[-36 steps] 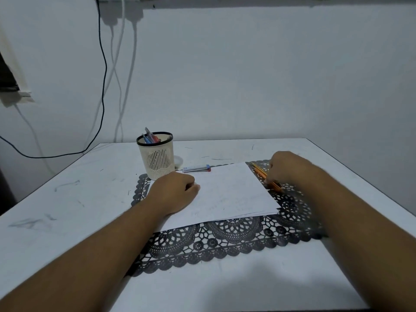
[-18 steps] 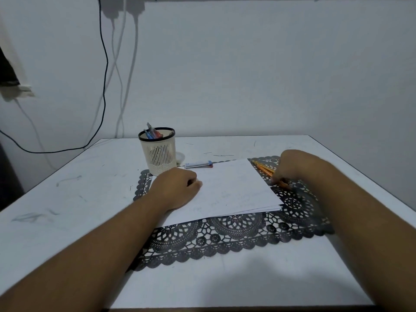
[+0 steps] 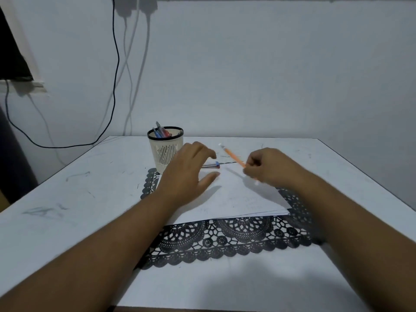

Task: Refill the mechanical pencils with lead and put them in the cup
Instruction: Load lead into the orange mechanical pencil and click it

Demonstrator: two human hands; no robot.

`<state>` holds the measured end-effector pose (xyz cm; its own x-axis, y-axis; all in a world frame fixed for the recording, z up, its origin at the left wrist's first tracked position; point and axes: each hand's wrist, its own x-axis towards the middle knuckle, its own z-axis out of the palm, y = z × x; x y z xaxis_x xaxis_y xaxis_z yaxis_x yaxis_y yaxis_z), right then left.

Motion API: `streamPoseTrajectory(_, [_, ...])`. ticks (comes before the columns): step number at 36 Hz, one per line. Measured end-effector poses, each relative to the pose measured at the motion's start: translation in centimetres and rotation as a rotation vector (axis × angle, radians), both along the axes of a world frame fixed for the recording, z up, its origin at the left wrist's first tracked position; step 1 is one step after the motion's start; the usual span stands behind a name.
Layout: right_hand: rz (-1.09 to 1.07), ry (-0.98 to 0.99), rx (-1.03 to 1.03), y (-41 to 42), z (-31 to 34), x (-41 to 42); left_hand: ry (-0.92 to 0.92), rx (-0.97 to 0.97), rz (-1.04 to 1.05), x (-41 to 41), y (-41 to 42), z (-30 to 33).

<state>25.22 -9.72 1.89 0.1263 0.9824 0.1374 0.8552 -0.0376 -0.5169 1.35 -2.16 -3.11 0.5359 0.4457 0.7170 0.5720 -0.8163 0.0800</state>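
Observation:
My right hand (image 3: 267,166) grips an orange mechanical pencil (image 3: 233,156) and holds it above the white paper (image 3: 234,199), white cap end pointing up and to the left. My left hand (image 3: 189,176) hovers over the paper's left part with fingers spread and relaxed, holding nothing. A cream mesh cup (image 3: 165,149) with a black rim stands at the back left and holds several pens or pencils (image 3: 161,131). A small lead case (image 3: 211,165) with a blue end lies on the table between the cup and the paper, partly hidden by my left fingers.
The paper stack lies on a black lace placemat (image 3: 225,242) on a white table (image 3: 67,199). Cables (image 3: 116,64) hang down the wall behind the left side. The table's right edge runs diagonally near my right forearm.
My right hand has lifted the orange pencil off the placemat and moved left over the paper. My left hand has opened from a curled rest and risen toward the pencil.

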Motion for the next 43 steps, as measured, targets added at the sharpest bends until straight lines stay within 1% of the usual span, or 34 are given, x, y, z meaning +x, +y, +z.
streamPoseTrajectory(2, [0.095,0.034,0.004,0.2,-1.1,-1.6,0.068,0.038,0.007,0.2,-0.3,0.2])
streamPoseTrajectory(5, [0.226,0.098,0.04,0.5,-2.6,-3.5,0.189,0.0,0.019,0.7,-0.5,0.2])
streamPoseTrajectory(7, [0.262,0.102,0.084,0.8,-3.4,-4.3,0.257,-0.005,0.053,0.6,-0.5,0.3])
streamPoseTrajectory(8, [0.263,0.116,0.1,0.9,-3.8,-4.6,0.263,-0.038,0.072,0.5,-0.5,0.4])
streamPoseTrajectory(11, [0.232,0.174,0.143,1.2,-4.5,-4.5,0.23,-0.179,0.105,-0.2,-0.1,0.1])
streamPoseTrajectory(14, [0.195,0.2,0.155,1.3,-4.8,-3.5,0.196,-0.27,0.133,-0.7,0.5,-0.3])
streamPoseTrajectory(17, [0.191,0.268,0.134,1.1,-5.1,-2.7,0.136,-0.338,0.077,-0.9,0.8,-0.5])
streamPoseTrajectory(21, [0.168,0.303,0.103,1.2,-5.4,-2.2,0.159,-0.382,0.061,-1.0,1.3,-1.0])
streamPoseTrajectory(24, [0.173,0.29,0.085,1.2,-5.4,-2.3,0.225,-0.394,0.058,-0.9,1.3,-1.0])
streamPoseTrajectory(29, [0.178,0.151,0.091,1.2,-5.5,-2.6,0.207,-0.396,0.06,-0.9,1.2,-0.9])
streamPoseTrajectory(33, [0.173,0.1,0.1,1.5,-5.4,-2.8,0.175,-0.443,0.044,-1.0,1.2,-0.9])
streamPoseTrajectory(40, [0.17,0.192,0.143,1.6,-5.6,-3.1,0.061,-0.585,-0.074,-0.7,0.1,-0.4])
streamPoseTrajectory(43, [0.186,0.236,0.164,1.6,-5.8,-3.6,0.084,-0.525,-0.07,-0.3,-0.2,-0.6])
